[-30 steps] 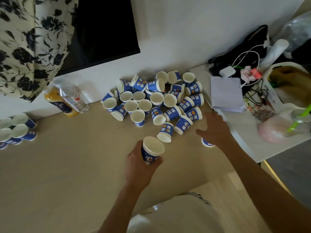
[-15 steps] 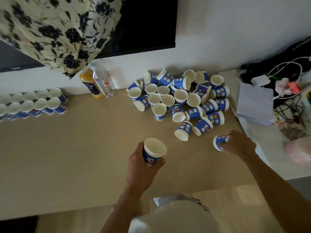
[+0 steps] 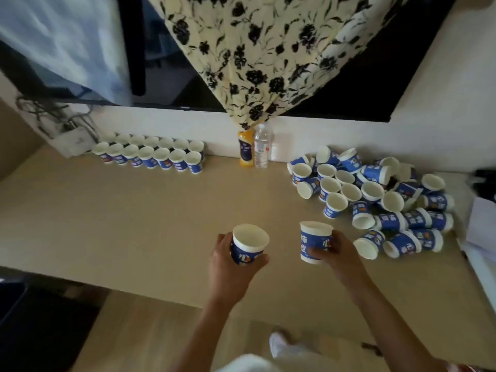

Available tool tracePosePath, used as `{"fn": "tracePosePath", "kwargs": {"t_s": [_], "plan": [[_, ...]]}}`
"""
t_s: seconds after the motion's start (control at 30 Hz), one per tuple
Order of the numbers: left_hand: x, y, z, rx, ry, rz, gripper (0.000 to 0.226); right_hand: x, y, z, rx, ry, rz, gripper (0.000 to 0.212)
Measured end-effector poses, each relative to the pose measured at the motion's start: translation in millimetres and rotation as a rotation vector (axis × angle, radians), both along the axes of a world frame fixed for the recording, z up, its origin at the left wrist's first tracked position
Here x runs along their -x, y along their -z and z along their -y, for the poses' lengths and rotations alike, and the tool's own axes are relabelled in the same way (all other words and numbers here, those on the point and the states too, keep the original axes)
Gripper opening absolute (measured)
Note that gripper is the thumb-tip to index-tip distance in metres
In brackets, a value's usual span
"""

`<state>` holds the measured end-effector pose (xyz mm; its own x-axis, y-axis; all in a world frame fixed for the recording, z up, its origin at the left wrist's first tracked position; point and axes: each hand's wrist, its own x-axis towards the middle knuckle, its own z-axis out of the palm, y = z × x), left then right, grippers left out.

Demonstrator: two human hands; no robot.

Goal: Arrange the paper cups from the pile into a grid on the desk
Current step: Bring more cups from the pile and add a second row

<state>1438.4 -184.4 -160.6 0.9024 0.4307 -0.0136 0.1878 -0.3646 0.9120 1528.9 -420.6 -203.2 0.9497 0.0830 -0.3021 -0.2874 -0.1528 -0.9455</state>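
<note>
Two cup rows [image 3: 150, 157] — beige desk [image 3: 128, 216], floral curtain [image 3: 268, 49] above.

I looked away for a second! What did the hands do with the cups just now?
The right hand reached beside the pile, gripped a cup lying there and brought it upright toward the left hand. The left hand kept holding its own cup. The pile and the two neat rows stayed put.

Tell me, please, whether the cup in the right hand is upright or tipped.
Upright: the cup in the right hand has its rim on top, base below.
</note>
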Motion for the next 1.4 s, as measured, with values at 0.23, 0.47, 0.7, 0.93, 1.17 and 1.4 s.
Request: {"fn": "tracePosePath", "kwargs": {"t_s": [0.23, 0.47, 0.7, 0.93, 1.17, 1.4], "plan": [[77.0, -9.5, -134.7, 0.005, -0.224, 0.062, 0.067, 52.2, -28.2, -169.5, -0.099, -0.123, 0.098, 0.079], [124.4, -9.2, -212.2, 0.019, -0.325, 0.082, 0.059, 91.0, -24.3, -262.8, -0.124, -0.141, 0.074, 0.08], [112.8, 9.7, -278.4, 0.006, -0.372, 0.052, 0.058, 76.9, 1.6, -328.7, -0.098, -0.143, 0.022, 0.08], [77.3, 27.5, -372.6, -0.069, -0.423, -0.03, 0.059, 27.5, 36.0, -422.0, -0.15, -0.175, -0.028, 0.081], [31.3, 26.1, -450.8, -0.074, -0.47, -0.048, 0.065, -4.7, 22.3, -515.1, -0.221, -0.174, -0.051, 0.079], [-31.0, 38.4, -539.1, -0.003, -0.433, -0.053, 0.062, -34.2, 40.3, -592.7, -0.145, -0.161, -0.065, 0.06]]}}
